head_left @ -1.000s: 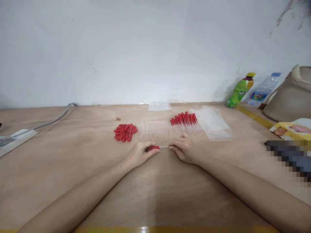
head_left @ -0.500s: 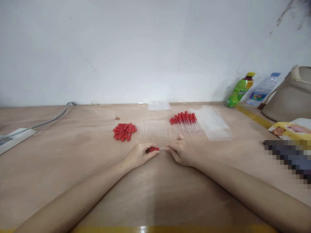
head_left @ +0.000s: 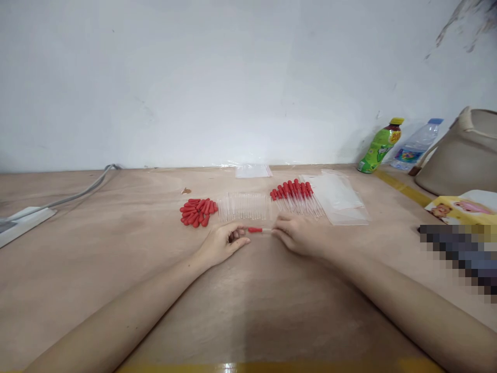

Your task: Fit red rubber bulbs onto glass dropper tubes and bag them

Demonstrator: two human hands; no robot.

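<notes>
My right hand is closed on the clear tube of a dropper, whose red bulb points left. My left hand is beside the bulb's end with thumb and fingers apart, holding nothing. Behind it lies a pile of loose red bulbs. A row of clear glass tubes lies in the middle. To its right are several droppers with red bulbs fitted on their tubes, next to clear plastic bags.
A green bottle, a clear bottle and a beige bag stand at the back right. Nearer are a yellow packet and a blurred dark object. A grey cable reaches a power strip on the left.
My left hand has let go of the red bulb and opened. My right hand has moved slightly right and away from me with the dropper.
</notes>
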